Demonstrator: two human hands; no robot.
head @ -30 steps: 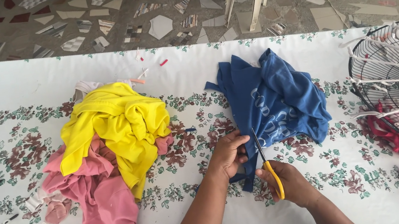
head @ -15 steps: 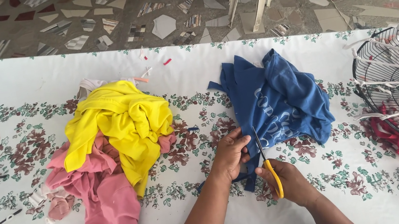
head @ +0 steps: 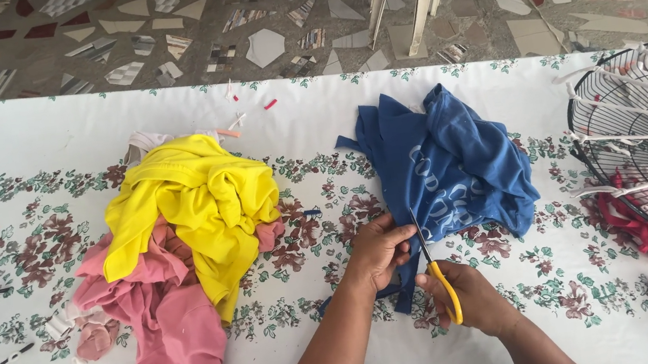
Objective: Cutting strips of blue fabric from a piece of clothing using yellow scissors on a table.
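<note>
Blue shirt (head: 455,165) between both hands

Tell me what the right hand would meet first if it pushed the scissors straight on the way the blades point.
Most likely the blue garment: the right hand aims the yellow-handled scissors up the table into its lower edge, beside the left hand.

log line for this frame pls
left hand: pinching blue printed cloth garment | right hand: holding yellow-handled scissors, blades at cloth edge | surface: white floral tablecloth
</note>
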